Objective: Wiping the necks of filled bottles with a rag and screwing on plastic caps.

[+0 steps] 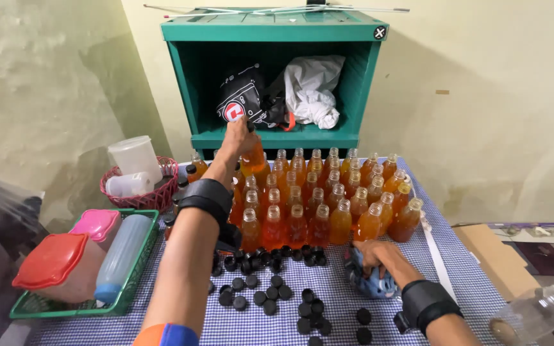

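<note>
Left hand (237, 132) reaches far across the tabletop (328, 320), fingers clenched round the neck of an orange bottle (252, 160), grasping it from above. That bottle stands at the far left of a block of like bottles (328, 198), all filled with orange liquid, packed in rows touching one another across the middle and far part of the blue-checked cloth. Whether the held bottle rests on the cloth or is lifted clear cannot be told. A black band (205, 195) wraps the left wrist.

Right hand (379, 255) lies near the right front of the bottle block, palm down, fingers curled and pressing on a blue rag (370, 282) bunched on the cloth. A second black band sits on that wrist.

Loose black caps (270, 295) lie scattered on the near side of the bottles, between the two arms, some touching the front row.

Left of the bottles: a red wire basket (155, 198) holding a white lidded jug (134, 156); nearer, a green basket (65, 311) with a red-lidded tub (56, 263), a pink-lidded tub (97, 224) and a pale blue bottle (120, 256) lying on its side.

Far side, against the wall: a green shelf box (277, 32) with a black bag (242, 96) and a white bag (312, 86) inside. Near right corner: a clear empty bottle (537, 314), tipped over.
</note>
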